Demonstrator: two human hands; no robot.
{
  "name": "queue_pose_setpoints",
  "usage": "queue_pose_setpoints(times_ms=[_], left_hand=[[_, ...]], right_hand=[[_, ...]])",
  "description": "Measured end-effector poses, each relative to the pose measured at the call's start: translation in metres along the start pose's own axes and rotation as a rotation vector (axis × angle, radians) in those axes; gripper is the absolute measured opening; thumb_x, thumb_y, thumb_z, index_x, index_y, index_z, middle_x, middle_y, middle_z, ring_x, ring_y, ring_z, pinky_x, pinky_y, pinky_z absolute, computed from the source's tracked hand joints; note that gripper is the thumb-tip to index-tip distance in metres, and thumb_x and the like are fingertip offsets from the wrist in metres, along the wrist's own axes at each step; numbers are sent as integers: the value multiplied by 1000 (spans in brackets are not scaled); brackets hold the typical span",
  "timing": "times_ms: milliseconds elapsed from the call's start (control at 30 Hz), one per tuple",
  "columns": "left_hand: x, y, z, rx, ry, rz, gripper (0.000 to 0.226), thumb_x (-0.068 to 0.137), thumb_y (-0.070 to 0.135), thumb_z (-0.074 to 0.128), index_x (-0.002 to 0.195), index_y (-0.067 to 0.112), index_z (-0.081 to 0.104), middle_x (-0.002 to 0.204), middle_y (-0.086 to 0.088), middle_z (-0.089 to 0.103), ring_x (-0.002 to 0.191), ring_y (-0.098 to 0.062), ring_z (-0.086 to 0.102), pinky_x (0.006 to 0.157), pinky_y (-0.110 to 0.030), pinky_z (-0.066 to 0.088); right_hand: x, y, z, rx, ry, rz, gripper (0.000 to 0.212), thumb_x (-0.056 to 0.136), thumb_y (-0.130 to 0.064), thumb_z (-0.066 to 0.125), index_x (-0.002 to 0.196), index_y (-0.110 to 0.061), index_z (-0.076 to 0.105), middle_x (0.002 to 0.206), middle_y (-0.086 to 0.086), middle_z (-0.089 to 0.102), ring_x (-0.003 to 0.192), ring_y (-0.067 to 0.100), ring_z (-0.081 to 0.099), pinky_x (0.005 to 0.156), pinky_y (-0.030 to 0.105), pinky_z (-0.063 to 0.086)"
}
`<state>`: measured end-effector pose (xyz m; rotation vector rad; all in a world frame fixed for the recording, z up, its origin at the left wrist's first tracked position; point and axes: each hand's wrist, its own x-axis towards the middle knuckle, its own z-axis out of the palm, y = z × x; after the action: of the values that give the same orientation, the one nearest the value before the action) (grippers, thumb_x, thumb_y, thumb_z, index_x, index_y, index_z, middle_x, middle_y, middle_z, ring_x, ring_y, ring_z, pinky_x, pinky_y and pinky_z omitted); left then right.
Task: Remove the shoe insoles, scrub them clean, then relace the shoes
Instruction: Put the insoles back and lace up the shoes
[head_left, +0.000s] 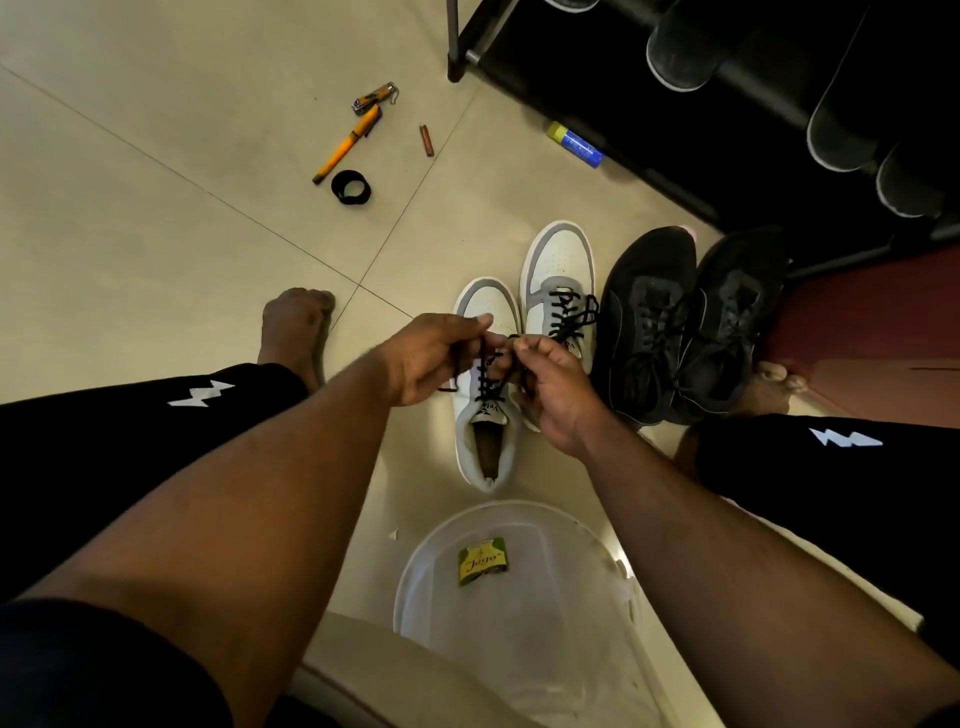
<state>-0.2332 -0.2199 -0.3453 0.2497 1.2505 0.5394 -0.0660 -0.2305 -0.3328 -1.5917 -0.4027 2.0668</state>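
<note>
On beige floor tile (156, 234), mid-frame: white shoe (485, 415), both hands' fingers pinching its black lace (485, 382) — left hand (431, 358), right hand (550, 395). Second white shoe (558, 275) just right, black pair (685, 322) beyond. Rack (649, 130) far right, clear tub (519, 597) near.

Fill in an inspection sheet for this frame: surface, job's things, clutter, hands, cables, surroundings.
Surface: beige tiled floor.
Job's things: white-and-grey sneaker with black lace being laced; its laced partner sneaker beside it; pair of black sneakers to the right.
Clutter: orange pen, nail clipper, black band, brown stick, blue tube, clear plastic basin holding a green sachet.
Hands: left hand and right hand each pinch the lace.
Cables: nothing seen.
Surroundings: black shoe rack, maroon mat.
</note>
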Motion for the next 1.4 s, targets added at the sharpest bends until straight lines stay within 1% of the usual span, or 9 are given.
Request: queue_pose_setpoints(times_ms=[133,300,500,667,833,1033,1200,1300,1400], left_hand=[[7,-16,18,-331,175,61,33,102,32,51,78,10,51,67,-4,54,51,-17,55,60,-32,57],[13,-38,-6,-217,423,-24,36,105,38,45,76,16,47,62,0,38,44,-11,28,47,-26,32],[13,-40,0,130,224,-29,27,103,17,39,90,9,62,80,-7,60,56,-14,39,52,-28,28],[7,-33,4,442,48,-11,23,95,-7,50,107,2,68,90,-11,67,64,-14,55,50,-19,42],[7,-26,12,591,17,52,23,93,-6,58,94,17,54,82,-15,63,64,-21,56,50,-24,40],[7,-23,17,661,-69,91,40,89,-16,55,105,18,39,87,-18,57,71,-20,52,56,-26,45],[6,-25,10,586,-50,80,28,86,-1,72,103,13,54,86,-15,68,69,-19,60,56,-24,47],[4,-28,9,440,107,107,8,90,8,70,89,7,62,70,-11,64,56,-15,58,56,-25,44],[4,-32,19,230,307,28,11,98,8,59,89,2,57,64,-10,56,34,-6,45,35,-16,31]], right_hand=[[11,9,0,-101,13,-13,21,100,-7,48,102,-17,67,71,-5,62,55,3,48,52,18,43],[16,12,-27,-343,97,36,26,99,-1,47,115,-11,65,71,-5,60,46,-1,43,40,12,35],[16,-1,-15,-479,-7,20,32,99,1,47,124,-13,61,84,-3,67,52,-5,51,53,9,44],[10,-15,-19,-507,-127,-23,26,89,11,58,95,-14,51,72,8,70,49,2,61,45,15,43],[11,-17,-30,-597,-175,27,47,84,10,65,124,-14,56,70,3,73,56,7,66,53,19,50],[15,-12,-30,-568,-174,49,20,84,8,67,95,-8,66,69,3,72,58,10,66,53,20,51],[17,-7,-26,-504,-28,-3,22,84,7,68,76,-9,54,56,0,65,45,9,58,40,17,43],[14,0,-23,-517,15,-9,26,85,5,68,75,-11,51,66,8,62,42,4,55,37,14,37],[16,6,-17,-637,40,-152,28,83,8,67,72,-12,50,89,9,63,66,11,59,52,20,48]])
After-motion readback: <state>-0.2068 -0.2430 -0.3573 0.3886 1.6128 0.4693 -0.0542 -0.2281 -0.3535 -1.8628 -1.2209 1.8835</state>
